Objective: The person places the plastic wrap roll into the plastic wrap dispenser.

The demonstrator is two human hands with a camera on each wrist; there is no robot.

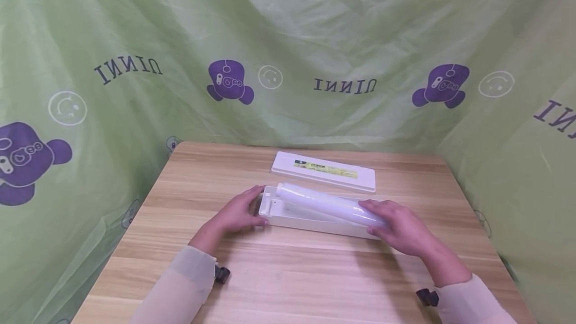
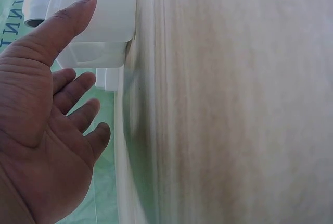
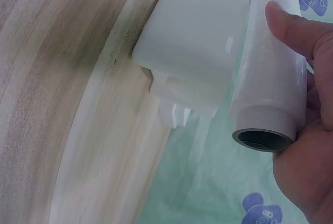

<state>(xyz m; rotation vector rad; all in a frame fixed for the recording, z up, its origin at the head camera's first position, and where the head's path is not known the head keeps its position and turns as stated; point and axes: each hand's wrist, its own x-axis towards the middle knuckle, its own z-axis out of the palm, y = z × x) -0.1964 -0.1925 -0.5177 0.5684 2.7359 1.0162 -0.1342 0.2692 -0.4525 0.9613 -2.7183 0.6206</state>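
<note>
A roll of clear plastic wrap (image 1: 319,204) slants over a long white box (image 1: 310,225), its left end resting at the box's open top. My right hand (image 1: 402,226) grips the roll near its right end, thumb on the near side. In the right wrist view, the hollow dark core of the roll (image 3: 269,86) faces the camera, beside the box (image 3: 197,31). My left hand (image 1: 240,210) is at the box's left end, with the thumb along the front wall. Seen from the left wrist, its fingers (image 2: 83,115) are spread loosely beside the box end.
A white lid (image 1: 324,160) with a yellow-green label lies behind the box on the wooden table (image 1: 279,279). Green curtains (image 1: 297,24) with purple cartoon figures hang around the back and sides. Dark small devices sit at both wrists.
</note>
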